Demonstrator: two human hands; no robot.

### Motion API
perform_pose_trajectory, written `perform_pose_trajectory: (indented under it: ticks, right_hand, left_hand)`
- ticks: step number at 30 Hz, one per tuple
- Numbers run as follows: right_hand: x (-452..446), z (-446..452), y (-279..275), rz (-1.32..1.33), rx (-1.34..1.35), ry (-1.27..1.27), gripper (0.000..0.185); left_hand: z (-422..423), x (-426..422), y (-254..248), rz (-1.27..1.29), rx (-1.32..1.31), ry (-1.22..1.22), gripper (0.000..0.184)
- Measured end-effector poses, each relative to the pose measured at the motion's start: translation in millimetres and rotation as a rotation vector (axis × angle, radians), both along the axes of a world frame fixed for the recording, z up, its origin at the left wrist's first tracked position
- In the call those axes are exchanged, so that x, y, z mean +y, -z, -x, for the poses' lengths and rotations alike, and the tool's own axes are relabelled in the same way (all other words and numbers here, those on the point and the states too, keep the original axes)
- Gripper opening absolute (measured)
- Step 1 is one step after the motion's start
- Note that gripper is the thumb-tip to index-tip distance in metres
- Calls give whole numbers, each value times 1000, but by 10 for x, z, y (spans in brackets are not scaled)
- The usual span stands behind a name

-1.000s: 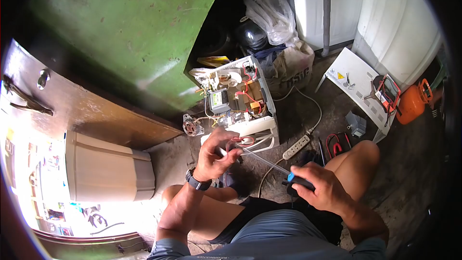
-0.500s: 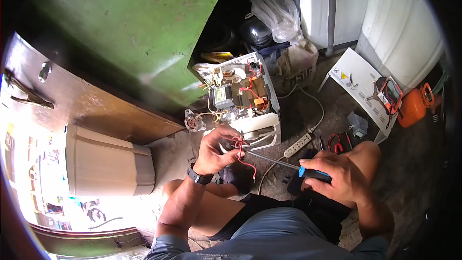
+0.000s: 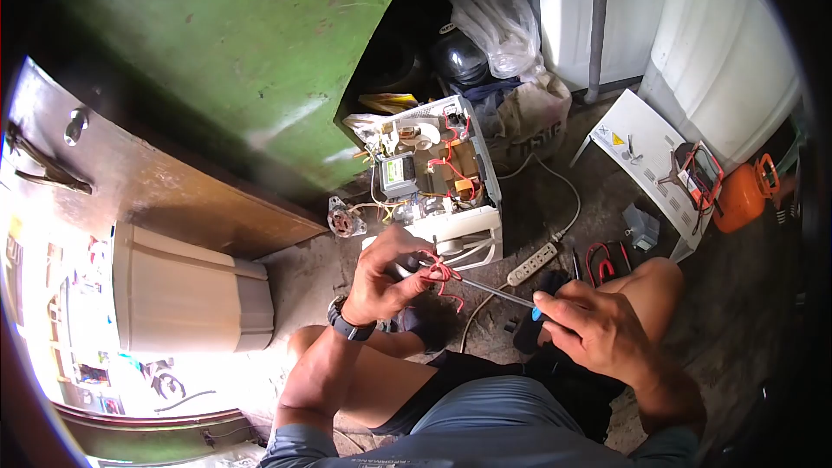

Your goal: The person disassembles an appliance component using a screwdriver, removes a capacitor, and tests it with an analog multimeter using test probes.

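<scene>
A red wire, partly looped, is pinched in my left hand, which wears a dark watch. My right hand grips a screwdriver with a blue and black handle, its long shaft pointing left to the red wire at my left fingers. The tip is hard to make out among the wire and fingers. Just beyond my hands sits an opened white appliance with exposed wiring and a grey component. A round motor-like part lies at its left side, joined by wires.
A power strip lies on the floor right of the appliance. Farther right are a white panel bearing a red-edged meter, red cables, a grey metal part and an orange gas cylinder. Behind stand a green cabinet and bags.
The red wire, bunched at first and then hanging down, now loops near the screwdriver's shaft. My right hand has moved forward over the handle and slightly left since the middle frame.
</scene>
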State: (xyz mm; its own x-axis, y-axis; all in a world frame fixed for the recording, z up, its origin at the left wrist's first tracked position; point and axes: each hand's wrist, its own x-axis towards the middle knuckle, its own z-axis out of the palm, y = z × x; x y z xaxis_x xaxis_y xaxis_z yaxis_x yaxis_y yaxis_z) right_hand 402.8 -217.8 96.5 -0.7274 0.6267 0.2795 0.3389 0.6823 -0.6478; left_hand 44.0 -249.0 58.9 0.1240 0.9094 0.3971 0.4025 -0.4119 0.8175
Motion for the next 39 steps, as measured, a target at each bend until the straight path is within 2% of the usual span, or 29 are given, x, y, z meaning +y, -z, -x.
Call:
perform_pose_trajectory:
  ticks: [3,7,9,10,15,20,27,29,30,37,39]
  right_hand:
    - [-83,70,185,-90,45,27,47]
    - [-126,156,241,-13,112,47,45]
    - [-82,117,231,40,146,41,45]
    - [-44,85,217,90,178,35,45]
    - [69,-72,55,126,127,2,45]
    - [145,-98,-16,87,77,-29,43]
    - [226,-100,-27,99,57,-36,46]
    - [245,-103,19,86,73,-30,46]
    - [250,-101,33,85,71,-35,46]
    - [302,-101,132,173,96,-46,46]
    - [307,-87,149,174,91,-46,46]
  left_hand:
    - [1,0,15,-36,26,-29,33]
    - [-43,-5,62,-57,110,-7,44]
    - [-52,-57,91,116,-28,-104,73]
    - [-41,-68,61,178,-192,-46,77]
    - [-1,-53,24,180,-147,-49,66]
    - [-3,-69,70,261,-293,42,56]
    - [0,-60,103,348,-360,44,55]
    - [15,-28,101,327,-203,8,66]
    - [14,-24,105,324,-205,3,66]
    - [-29,3,62,365,-194,2,56]
    - [-9,10,69,353,-72,-33,55]
